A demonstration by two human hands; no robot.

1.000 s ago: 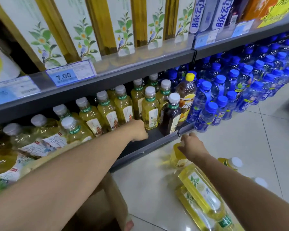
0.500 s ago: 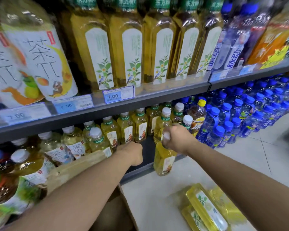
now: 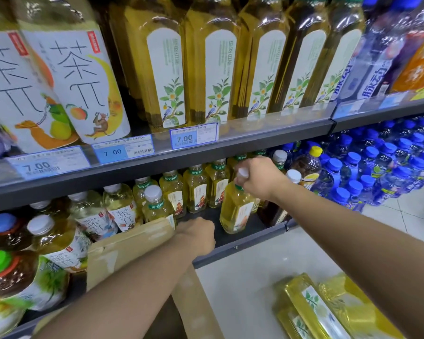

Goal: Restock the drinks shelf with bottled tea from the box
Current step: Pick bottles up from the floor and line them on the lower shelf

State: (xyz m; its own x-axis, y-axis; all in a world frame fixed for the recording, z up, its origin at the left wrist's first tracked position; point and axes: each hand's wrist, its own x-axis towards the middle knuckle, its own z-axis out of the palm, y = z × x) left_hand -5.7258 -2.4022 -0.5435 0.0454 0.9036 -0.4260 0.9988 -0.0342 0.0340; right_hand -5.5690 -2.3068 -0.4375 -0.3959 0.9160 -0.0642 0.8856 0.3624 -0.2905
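My right hand is clamped around the neck of a yellow tea bottle, just under its white cap. It holds the bottle upright, its base at or just above the front of the lower shelf, in front of a row of similar bottles. My left hand rests at the shelf's front edge beside the cardboard box, fingers curled under; I cannot tell whether it holds anything. I judge the restocking partly done: bare shelf shows at the front, and wrapped tea packs lie on the floor.
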